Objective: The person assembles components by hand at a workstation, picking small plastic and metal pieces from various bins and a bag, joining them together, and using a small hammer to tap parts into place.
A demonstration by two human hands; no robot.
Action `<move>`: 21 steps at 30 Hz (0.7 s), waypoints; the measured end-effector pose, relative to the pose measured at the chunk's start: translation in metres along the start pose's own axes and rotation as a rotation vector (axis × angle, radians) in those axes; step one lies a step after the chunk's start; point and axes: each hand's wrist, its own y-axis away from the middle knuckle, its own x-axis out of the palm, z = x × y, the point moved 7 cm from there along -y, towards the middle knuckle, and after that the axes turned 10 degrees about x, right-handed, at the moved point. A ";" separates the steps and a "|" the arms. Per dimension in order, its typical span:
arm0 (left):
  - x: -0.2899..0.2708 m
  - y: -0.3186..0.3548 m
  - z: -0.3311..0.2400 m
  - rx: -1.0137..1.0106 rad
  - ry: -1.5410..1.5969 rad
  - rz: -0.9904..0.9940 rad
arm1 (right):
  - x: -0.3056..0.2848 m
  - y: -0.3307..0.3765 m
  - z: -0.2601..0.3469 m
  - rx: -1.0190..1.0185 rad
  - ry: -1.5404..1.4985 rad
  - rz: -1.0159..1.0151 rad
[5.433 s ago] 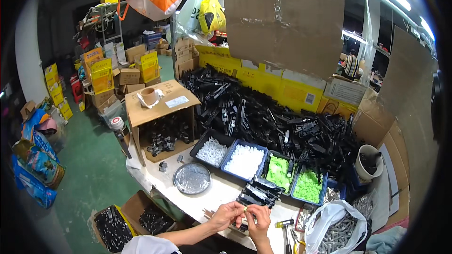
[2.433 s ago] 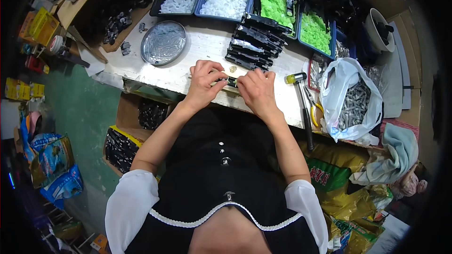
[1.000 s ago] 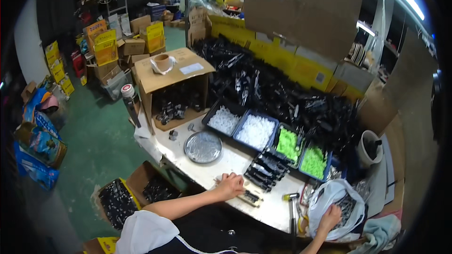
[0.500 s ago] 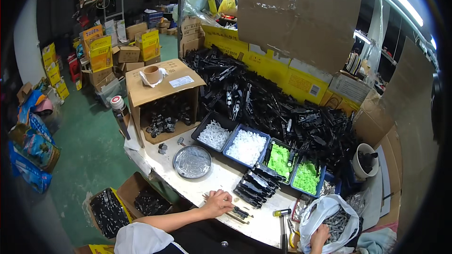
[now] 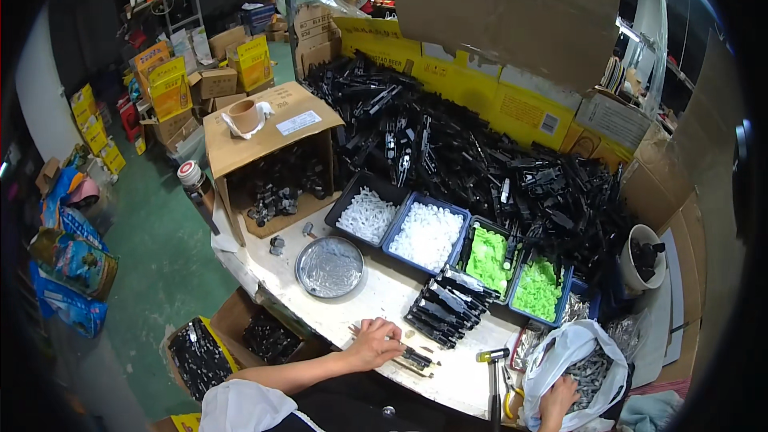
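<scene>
I've got the black part point(image 5: 417, 358) near the front edge of the white bench point(image 5: 320, 316), left hand point(image 5: 374, 345) palm down at its left end, fingers bent. Right hand point(image 5: 558, 400) is reaching into the white plastic bag point(image 5: 540, 362) of grey parts point(image 5: 590, 378). Fingertips hidden, so can't tell if either hand grips anything. Row of black pieces point(image 5: 448, 310) just beyond; green floor point(image 5: 152, 272) left. Farther back: two bins of white bits point(image 5: 426, 236), two of green bits point(image 5: 538, 290).
</scene>
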 end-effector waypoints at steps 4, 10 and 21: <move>-0.001 -0.002 -0.002 -0.013 0.039 -0.009 | 0.009 -0.004 -0.013 0.009 0.005 0.018; -0.001 -0.003 -0.004 0.002 -0.003 -0.011 | 0.002 -0.002 -0.013 0.026 0.031 0.002; 0.003 0.001 0.002 -0.016 -0.012 -0.027 | -0.010 0.012 -0.012 -0.038 -0.026 -0.058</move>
